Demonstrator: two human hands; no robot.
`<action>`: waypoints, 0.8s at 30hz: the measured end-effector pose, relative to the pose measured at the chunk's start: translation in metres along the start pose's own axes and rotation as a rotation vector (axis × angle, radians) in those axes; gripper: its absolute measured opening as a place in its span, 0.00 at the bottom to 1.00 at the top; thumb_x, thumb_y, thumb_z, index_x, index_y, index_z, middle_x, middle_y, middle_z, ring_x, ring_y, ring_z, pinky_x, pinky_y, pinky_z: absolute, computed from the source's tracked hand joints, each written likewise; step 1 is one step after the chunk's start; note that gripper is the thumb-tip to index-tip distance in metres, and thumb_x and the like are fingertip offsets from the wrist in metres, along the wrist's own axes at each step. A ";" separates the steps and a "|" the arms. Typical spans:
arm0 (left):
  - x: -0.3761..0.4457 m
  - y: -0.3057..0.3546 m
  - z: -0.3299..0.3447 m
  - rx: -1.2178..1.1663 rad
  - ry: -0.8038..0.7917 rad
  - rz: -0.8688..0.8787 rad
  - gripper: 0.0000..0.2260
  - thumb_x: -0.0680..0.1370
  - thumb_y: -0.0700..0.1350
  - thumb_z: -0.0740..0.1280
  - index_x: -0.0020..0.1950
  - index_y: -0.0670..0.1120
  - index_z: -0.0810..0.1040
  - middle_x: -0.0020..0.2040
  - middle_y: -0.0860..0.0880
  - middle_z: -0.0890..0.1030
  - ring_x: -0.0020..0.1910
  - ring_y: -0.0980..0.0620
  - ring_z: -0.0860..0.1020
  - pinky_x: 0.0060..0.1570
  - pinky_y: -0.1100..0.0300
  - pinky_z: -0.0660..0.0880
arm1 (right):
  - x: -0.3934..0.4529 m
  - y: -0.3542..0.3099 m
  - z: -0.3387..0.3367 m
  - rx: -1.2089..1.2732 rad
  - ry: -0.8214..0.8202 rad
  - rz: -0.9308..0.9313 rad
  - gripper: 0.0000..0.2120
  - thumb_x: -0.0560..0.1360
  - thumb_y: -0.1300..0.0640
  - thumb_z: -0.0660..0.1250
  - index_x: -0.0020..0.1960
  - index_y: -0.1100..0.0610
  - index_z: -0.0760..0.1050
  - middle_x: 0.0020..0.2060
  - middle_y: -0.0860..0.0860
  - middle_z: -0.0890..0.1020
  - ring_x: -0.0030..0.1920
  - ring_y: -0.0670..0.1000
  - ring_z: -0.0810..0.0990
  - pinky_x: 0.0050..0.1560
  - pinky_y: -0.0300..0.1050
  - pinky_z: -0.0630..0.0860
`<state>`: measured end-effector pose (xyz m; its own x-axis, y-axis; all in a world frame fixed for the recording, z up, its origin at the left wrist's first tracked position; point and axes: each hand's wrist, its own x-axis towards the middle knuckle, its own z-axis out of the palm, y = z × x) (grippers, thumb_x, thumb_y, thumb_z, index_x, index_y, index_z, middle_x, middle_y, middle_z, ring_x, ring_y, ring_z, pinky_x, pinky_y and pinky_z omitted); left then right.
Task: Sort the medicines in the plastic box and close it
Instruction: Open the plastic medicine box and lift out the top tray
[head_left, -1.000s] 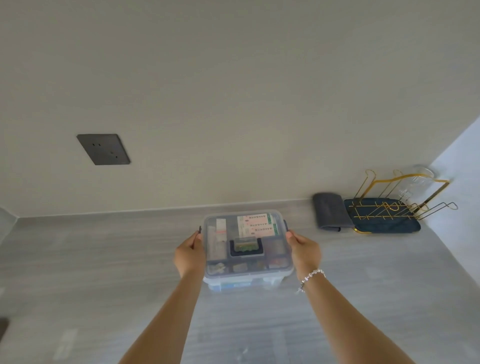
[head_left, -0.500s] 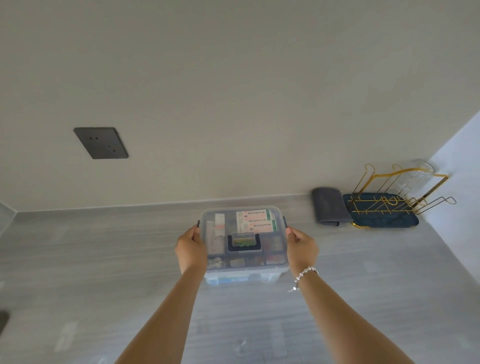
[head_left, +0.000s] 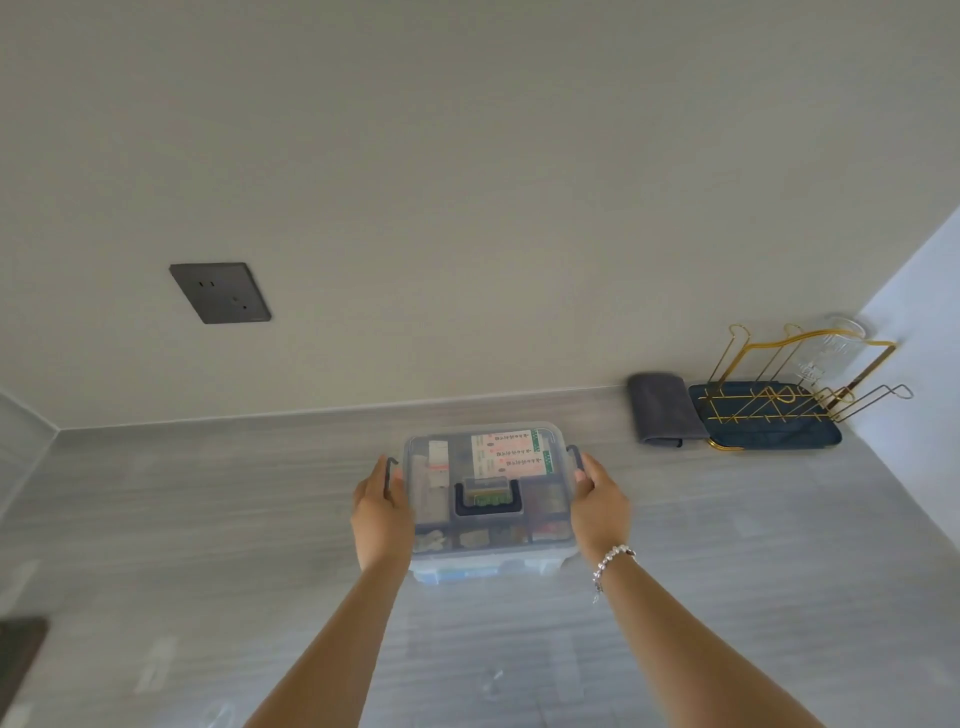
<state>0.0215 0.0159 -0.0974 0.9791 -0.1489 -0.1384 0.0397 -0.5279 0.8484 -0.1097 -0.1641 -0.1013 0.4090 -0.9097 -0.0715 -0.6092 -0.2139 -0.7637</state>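
Now we hold the closed box (head_left: 488, 499) between both hands: left hand (head_left: 382, 512) grips its left side, right hand (head_left: 597, 501) its right side, over the counter (head_left: 208, 519).

Both arms reached forward, nearly straight. The left hand (head_left: 382, 512) and right hand (head_left: 597, 499) faced each other, palms inward, fingers curled, a bead bracelet (head_left: 613, 564) on the right wrist.

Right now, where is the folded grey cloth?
In the head view the folded grey cloth lies on the counter at the back wall, right of the plastic box and just left of the gold wire rack.
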 end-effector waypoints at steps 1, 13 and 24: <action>-0.002 0.000 0.000 0.043 -0.030 0.019 0.20 0.80 0.50 0.56 0.71 0.46 0.68 0.71 0.44 0.68 0.69 0.44 0.68 0.64 0.49 0.68 | -0.002 -0.001 0.001 -0.048 -0.012 -0.041 0.17 0.80 0.57 0.54 0.68 0.55 0.70 0.60 0.55 0.79 0.57 0.57 0.78 0.50 0.44 0.73; -0.012 0.023 -0.008 -0.096 -0.138 -0.045 0.22 0.78 0.46 0.63 0.71 0.42 0.67 0.70 0.43 0.69 0.69 0.44 0.68 0.69 0.48 0.66 | -0.016 -0.016 -0.004 -0.184 -0.194 -0.022 0.22 0.79 0.53 0.55 0.71 0.60 0.62 0.58 0.57 0.80 0.62 0.61 0.70 0.58 0.47 0.68; -0.030 0.075 -0.022 -0.297 -0.160 0.076 0.12 0.76 0.45 0.65 0.45 0.35 0.73 0.42 0.38 0.75 0.40 0.45 0.70 0.39 0.56 0.66 | -0.032 -0.040 -0.072 0.133 0.093 -0.057 0.16 0.75 0.52 0.63 0.58 0.61 0.75 0.50 0.61 0.81 0.53 0.61 0.78 0.57 0.57 0.73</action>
<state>-0.0001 -0.0005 -0.0181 0.9388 -0.3197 -0.1279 0.0475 -0.2475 0.9677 -0.1469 -0.1524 -0.0222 0.3718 -0.9279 0.0296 -0.4891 -0.2229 -0.8433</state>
